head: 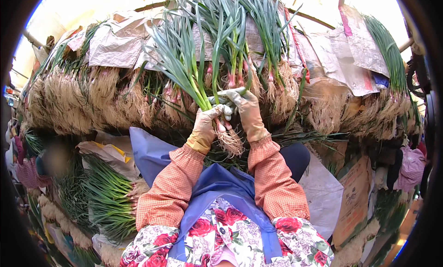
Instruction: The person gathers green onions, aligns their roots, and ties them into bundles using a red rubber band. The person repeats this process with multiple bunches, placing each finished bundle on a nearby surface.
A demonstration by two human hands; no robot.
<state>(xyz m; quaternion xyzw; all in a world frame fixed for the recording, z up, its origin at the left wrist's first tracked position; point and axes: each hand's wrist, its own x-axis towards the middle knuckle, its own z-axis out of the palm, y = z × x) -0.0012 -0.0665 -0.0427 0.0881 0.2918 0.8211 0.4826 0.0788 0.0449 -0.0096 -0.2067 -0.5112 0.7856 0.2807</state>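
My left hand [207, 123], in a thin rubber glove, grips the lower stalks of a few young garlic plants [196, 90]. Their pinkish bulbs and stringy roots [230, 142] hang below the fist, and the green leaves fan up to the left. Close beside it on the right, my right hand [242, 104], gloved too, has its fingers bent at a stalk next to the bunch; whether they pinch it is hidden. Just beyond both hands, more garlic plants [235, 55] lie leaves upward on the heap, roots towards me.
A long heap of garlic with dangling roots [114, 97] spans the view ahead, partly under woven plastic sheets [114, 41]. Trimmed-looking garlic bunches [110, 194] lie at lower left. A printed brown sack [353, 201] is at right. Parts of other people [410, 166] show at both edges.
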